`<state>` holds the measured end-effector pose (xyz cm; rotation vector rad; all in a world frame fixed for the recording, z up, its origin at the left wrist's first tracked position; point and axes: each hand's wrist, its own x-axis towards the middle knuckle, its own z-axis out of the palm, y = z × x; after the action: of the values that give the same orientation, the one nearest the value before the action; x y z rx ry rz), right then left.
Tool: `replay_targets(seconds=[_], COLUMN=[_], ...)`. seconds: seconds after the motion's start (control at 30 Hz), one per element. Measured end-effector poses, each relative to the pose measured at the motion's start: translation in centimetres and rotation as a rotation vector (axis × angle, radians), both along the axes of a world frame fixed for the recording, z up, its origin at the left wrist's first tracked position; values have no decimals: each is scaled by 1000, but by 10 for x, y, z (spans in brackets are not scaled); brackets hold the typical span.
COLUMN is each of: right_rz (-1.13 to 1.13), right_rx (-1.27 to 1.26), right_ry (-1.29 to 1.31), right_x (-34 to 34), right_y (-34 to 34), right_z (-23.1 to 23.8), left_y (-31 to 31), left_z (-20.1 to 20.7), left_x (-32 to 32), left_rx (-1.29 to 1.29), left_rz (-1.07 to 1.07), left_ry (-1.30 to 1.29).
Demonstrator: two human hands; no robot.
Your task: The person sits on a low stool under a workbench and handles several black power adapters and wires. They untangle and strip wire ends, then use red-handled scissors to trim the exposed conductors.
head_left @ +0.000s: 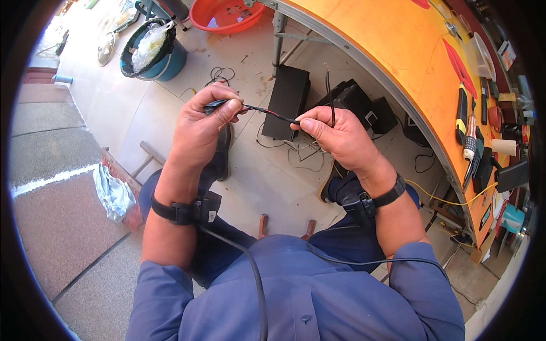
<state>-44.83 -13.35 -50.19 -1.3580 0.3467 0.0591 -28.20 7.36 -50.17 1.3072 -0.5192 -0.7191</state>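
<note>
A thin black cable (272,113) with a bit of red wire showing is stretched between my two hands, above the floor and in front of my knees. My left hand (196,122) pinches its left end between thumb and fingers. From that grip sticks out a small dark, shiny piece (214,105), whose kind I cannot make out. My right hand (341,136) is closed on the other part of the cable, thumb on top. Behind the right fingers a black length of cable (329,91) rises to a frayed tip. What lies inside both palms is hidden.
An orange-topped table (392,40) curves along the right, bearing red-handled pliers (458,65), a screwdriver (470,136) and other tools. Beneath it lie black boxes (284,99) and loose wires. A lined bucket (165,62) and a red basin (227,14) stand ahead; a cloth (112,192) hangs left.
</note>
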Motion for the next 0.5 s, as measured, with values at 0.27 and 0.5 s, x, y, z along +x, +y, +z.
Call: replay_targets(seconds=[0.27, 0.5], right_rz=[-47, -80], right_rx=[110, 121], right_ry=[31, 32], right_x=[1, -1], right_y=[2, 0], right_z=[4, 6], left_y=[5, 8], left_z=[2, 8], left_x=[6, 8], left_rx=[-31, -44], left_rz=[84, 159], left_ry=[-72, -144])
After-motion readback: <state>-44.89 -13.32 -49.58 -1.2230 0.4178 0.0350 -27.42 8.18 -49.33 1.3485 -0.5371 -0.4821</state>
